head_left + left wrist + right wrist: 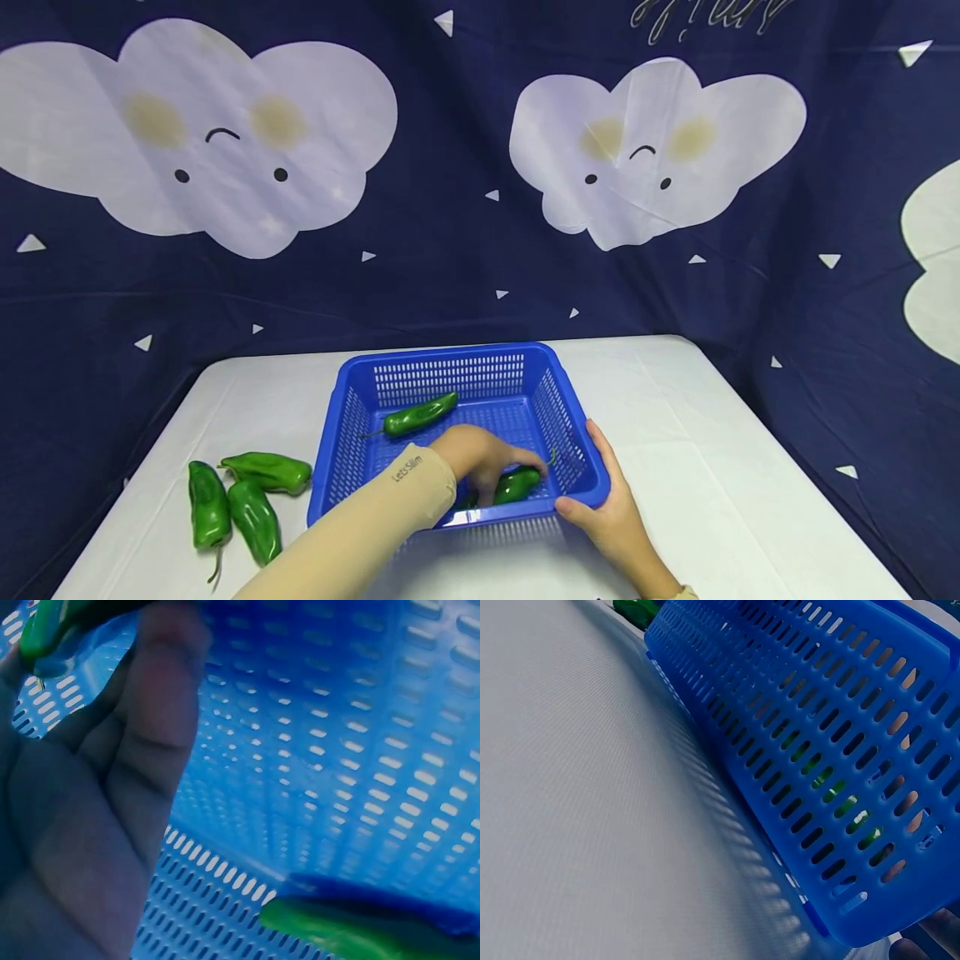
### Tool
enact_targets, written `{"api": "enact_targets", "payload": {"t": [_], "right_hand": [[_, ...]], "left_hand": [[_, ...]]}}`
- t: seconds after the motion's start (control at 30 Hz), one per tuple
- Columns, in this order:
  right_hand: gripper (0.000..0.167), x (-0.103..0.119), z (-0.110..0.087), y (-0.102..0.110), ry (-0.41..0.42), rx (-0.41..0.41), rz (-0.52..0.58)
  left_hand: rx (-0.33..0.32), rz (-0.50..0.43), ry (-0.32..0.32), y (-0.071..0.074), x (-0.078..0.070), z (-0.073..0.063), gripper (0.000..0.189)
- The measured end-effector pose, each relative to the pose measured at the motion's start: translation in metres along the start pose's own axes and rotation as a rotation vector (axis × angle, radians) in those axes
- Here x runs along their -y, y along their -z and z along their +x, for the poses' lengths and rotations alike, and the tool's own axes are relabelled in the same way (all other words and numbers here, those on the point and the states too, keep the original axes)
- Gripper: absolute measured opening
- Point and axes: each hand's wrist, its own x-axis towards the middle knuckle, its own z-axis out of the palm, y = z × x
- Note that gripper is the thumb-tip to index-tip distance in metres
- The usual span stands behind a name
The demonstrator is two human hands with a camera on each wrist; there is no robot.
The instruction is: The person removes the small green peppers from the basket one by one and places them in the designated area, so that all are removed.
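Observation:
A blue plastic basket (442,355) with slotted walls stands on the table. My left hand (480,454) reaches down inside it, near the front wall, and grips a green pepper (517,485). In the left wrist view, part of that pepper (45,637) shows beyond the curled fingers. Another green pepper (420,414) lies toward the back left of the basket floor. My right hand (611,512) holds the basket's front right corner, thumb at the front rim and fingers along the right side. In the right wrist view, green shows through the slots of the basket wall (780,817).
Three more green peppers (208,508) lie close together on the white table (675,433), left of the basket. A dark blue curtain (450,292) printed with clouds hangs behind the table and along its sides.

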Motion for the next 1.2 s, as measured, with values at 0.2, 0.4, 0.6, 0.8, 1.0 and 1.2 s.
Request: {"api": "enact_targets", "payload": {"t": [0.2, 0.4, 0.6, 0.8, 1.0, 1.2], "right_hand": [[0.108, -0.001, 0.0, 0.001, 0.006, 0.0, -0.007], [0.107, -0.001, 0.0, 0.001, -0.001, 0.003, 0.007], [0.107, 0.001, 0.0, 0.0, -0.002, 0.003, 0.036], [0.106, 0.002, 0.001, 0.0, -0.004, 0.014, 0.044], [0.106, 0.002, 0.001, -0.001, -0.03, 0.006, 0.071], [0.107, 0.002, 0.002, -0.001, -0.024, 0.011, 0.072]], "left_hand": [[-0.04, -0.069, 0.004, 0.001, 0.01, 0.004, 0.093], [-0.064, -0.243, 0.009, 0.0, 0.023, 0.008, 0.089], [-0.087, -0.456, 0.021, -0.002, 0.036, 0.012, 0.088], [-0.137, -0.532, 0.072, -0.004, 0.047, 0.016, 0.087], [-0.169, -0.622, 0.096, -0.005, 0.054, 0.019, 0.089], [-0.179, -0.673, 0.1, -0.006, 0.059, 0.023, 0.091]]}}
